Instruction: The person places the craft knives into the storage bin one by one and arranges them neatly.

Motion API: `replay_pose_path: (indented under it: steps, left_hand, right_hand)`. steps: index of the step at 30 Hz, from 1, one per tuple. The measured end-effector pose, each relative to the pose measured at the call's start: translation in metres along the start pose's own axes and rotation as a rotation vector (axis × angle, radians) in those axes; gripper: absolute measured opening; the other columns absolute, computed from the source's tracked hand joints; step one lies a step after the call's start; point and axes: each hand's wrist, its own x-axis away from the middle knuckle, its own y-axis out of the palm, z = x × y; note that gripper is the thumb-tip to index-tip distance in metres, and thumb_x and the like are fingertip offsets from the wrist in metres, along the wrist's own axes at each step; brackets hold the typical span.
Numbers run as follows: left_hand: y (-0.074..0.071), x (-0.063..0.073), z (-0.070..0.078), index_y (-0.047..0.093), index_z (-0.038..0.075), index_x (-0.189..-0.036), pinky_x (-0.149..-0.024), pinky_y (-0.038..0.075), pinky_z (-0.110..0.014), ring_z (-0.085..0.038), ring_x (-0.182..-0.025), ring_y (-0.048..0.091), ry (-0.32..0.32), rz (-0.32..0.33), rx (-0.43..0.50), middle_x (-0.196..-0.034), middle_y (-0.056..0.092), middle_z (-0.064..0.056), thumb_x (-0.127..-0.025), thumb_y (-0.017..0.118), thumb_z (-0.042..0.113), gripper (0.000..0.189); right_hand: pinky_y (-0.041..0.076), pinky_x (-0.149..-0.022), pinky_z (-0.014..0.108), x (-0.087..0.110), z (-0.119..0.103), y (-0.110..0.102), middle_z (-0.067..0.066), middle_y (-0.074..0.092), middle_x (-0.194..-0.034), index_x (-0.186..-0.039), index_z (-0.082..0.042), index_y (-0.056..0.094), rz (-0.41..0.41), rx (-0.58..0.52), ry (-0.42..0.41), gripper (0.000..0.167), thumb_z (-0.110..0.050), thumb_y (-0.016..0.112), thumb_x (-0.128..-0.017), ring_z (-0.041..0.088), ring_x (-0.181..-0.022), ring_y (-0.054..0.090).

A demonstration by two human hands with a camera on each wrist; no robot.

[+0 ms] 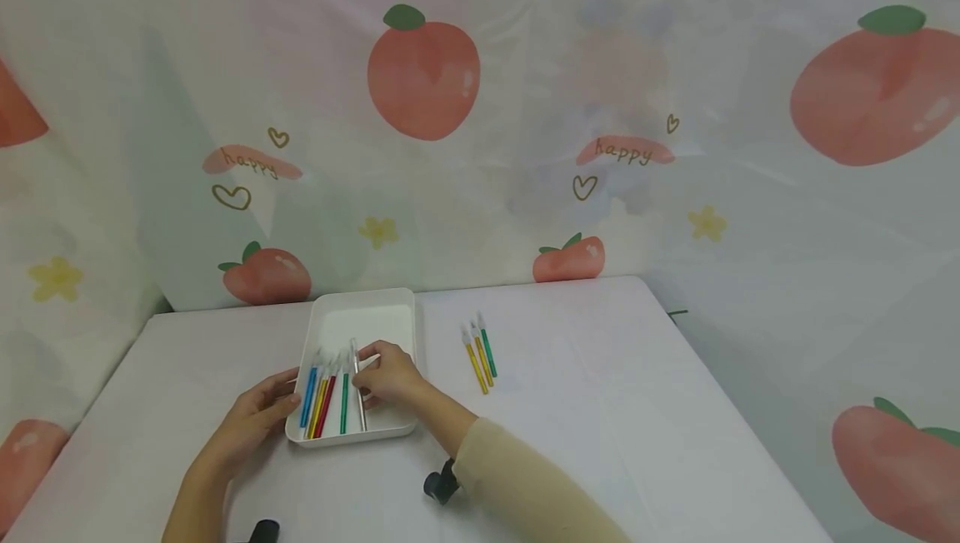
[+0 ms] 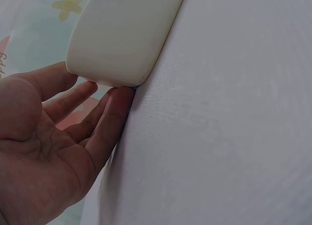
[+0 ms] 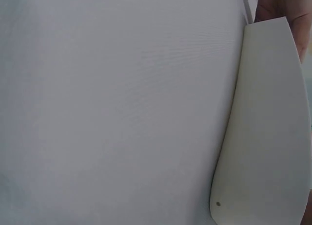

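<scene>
In the head view a white tray [image 1: 375, 303] holds several slim craft knives with clear-looking caps, among them a blue one [image 1: 308, 397], a red one [image 1: 326, 406] and a green one [image 1: 344, 403]. My right hand [image 1: 390, 372] pinches a silver craft knife [image 1: 362, 411] upright in line with the others, over the tray's floor. Outside the tray's left wall, my left hand [image 1: 258, 414] touches the rim with extended fingers. In the left wrist view those fingertips [image 2: 122, 96] meet the tray's corner.
Two yellow craft knives [image 1: 476, 368] and a green one [image 1: 487, 347] lie side by side on the white table [image 1: 600, 410], right of the tray. A fruit-printed cloth [image 1: 480, 193] hangs behind and beside the table. Black wrist devices [image 1: 441, 486] show near both forearms.
</scene>
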Motion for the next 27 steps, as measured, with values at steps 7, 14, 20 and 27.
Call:
replay_pose_path:
  steps: [7, 14, 20, 27]
  left_hand:
    - [0.001, 0.000, -0.002, 0.033, 0.007, -0.154, -0.109, 0.045, -0.046, -0.038, -0.139, 0.044, -0.004, 0.001, -0.001, -0.152, 0.042, -0.024, -0.102, 0.057, 0.037, 0.065]
    - [0.001, 0.000, -0.002, 0.033, 0.007, -0.154, -0.109, 0.045, -0.046, -0.038, -0.140, 0.043, 0.009, 0.000, -0.004, -0.152, 0.042, -0.024, -0.102, 0.057, 0.037, 0.065]
    - [0.001, 0.000, -0.001, 0.034, 0.006, -0.154, -0.108, 0.045, -0.045, -0.038, -0.140, 0.043, 0.014, -0.001, 0.001, -0.152, 0.042, -0.024, -0.102, 0.057, 0.036, 0.064]
    - [0.000, 0.002, 0.000, 0.034, 0.006, -0.154, -0.108, 0.046, -0.044, -0.038, -0.139, 0.043, 0.013, 0.001, -0.001, -0.151, 0.042, -0.024, -0.102, 0.057, 0.038, 0.065]
  right_hand:
    - [0.059, -0.055, 0.027, 0.001, 0.004, 0.004, 0.002, 0.067, -0.078, -0.122, -0.008, 0.059, 0.045, 0.042, 0.018, 0.036, -0.004, 0.071, -0.088, 0.017, -0.062, 0.067]
    - [0.058, -0.052, 0.027, -0.001, 0.009, 0.009, 0.000, 0.066, -0.075, -0.122, -0.007, 0.059, 0.084, 0.067, 0.008, 0.038, -0.004, 0.073, -0.087, 0.017, -0.055, 0.067]
    - [0.058, -0.052, 0.028, -0.005, 0.013, 0.011, 0.000, 0.066, -0.075, -0.123, -0.008, 0.058, 0.102, 0.069, 0.016, 0.042, -0.004, 0.075, -0.085, 0.017, -0.054, 0.067]
    - [0.058, -0.052, 0.026, -0.003, 0.011, 0.010, -0.001, 0.065, -0.077, -0.125, -0.010, 0.059, 0.095, 0.072, 0.011, 0.043, -0.005, 0.075, -0.085, 0.018, -0.056, 0.068]
